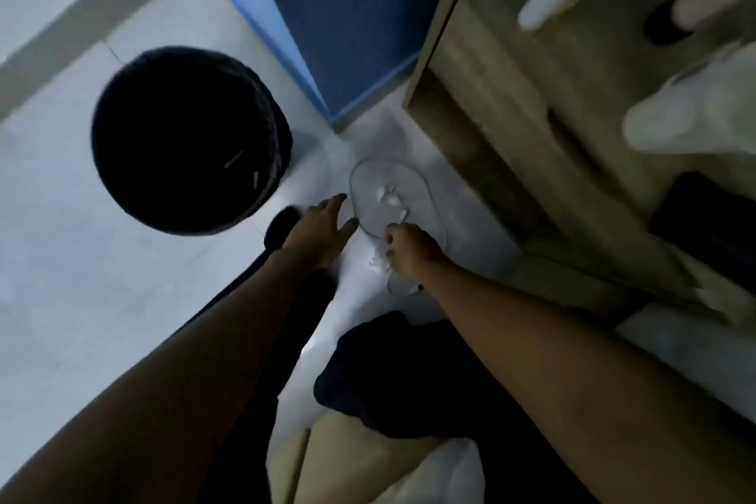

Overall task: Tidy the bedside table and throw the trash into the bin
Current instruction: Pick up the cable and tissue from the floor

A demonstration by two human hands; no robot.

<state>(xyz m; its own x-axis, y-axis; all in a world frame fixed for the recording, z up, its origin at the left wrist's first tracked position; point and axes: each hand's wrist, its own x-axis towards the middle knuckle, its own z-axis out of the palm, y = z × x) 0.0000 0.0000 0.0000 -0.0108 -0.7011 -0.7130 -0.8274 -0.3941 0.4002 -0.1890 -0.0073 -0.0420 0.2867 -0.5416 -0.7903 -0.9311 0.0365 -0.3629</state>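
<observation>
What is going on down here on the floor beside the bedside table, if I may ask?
A person is reaching down to the floor between the bedside table and the black bin. Their right hand has its fingers curled on what look like white scraps at the near edge of a clear tray lying on the floor. The left hand is open beside the tray. More scraps lie in the tray, and nothing is over the bin yet.

The bin [190, 141] stands left of the bedside table [527, 102].
</observation>
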